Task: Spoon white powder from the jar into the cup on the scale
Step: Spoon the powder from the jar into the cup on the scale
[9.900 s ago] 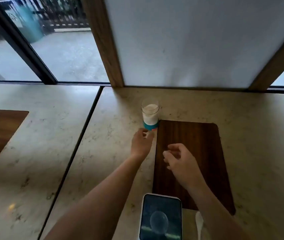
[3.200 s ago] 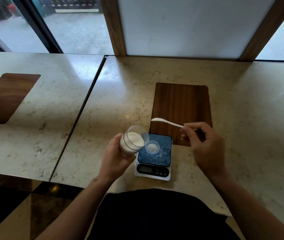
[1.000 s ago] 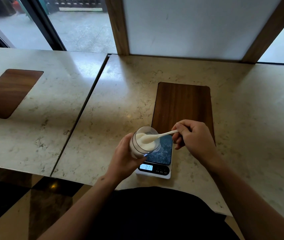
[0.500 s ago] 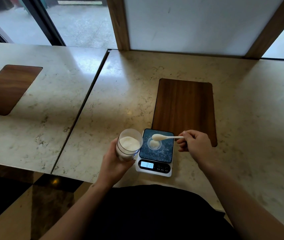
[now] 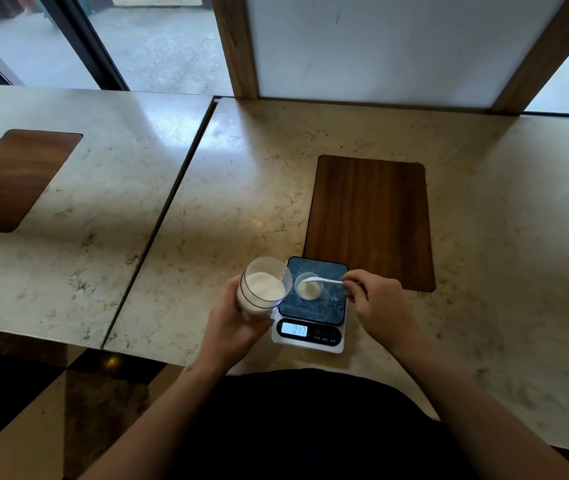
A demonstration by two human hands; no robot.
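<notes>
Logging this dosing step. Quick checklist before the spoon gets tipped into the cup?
1. Spoon bowl over the cup mouth: ok.
2. Cup standing on the scale platform: ok.
3. Right hand fingers pinching the spoon handle end: ok.
4. Jar held by left hand, tilted, off the platform: ok.
5. Scale display lit: ok; exact digits: cannot tell.
6. Platform free of spilled powder: not ok, white specks show on it.

Scale (image 5: 310, 318): on the marble table (image 5: 241, 188), at its near edge.
Cup (image 5: 308, 289): on the scale's platform.
Jar (image 5: 263, 289): held just left of the scale.
Spoon (image 5: 322, 280): over the cup.
Wooden inlay (image 5: 369, 220): just behind the scale.
</notes>
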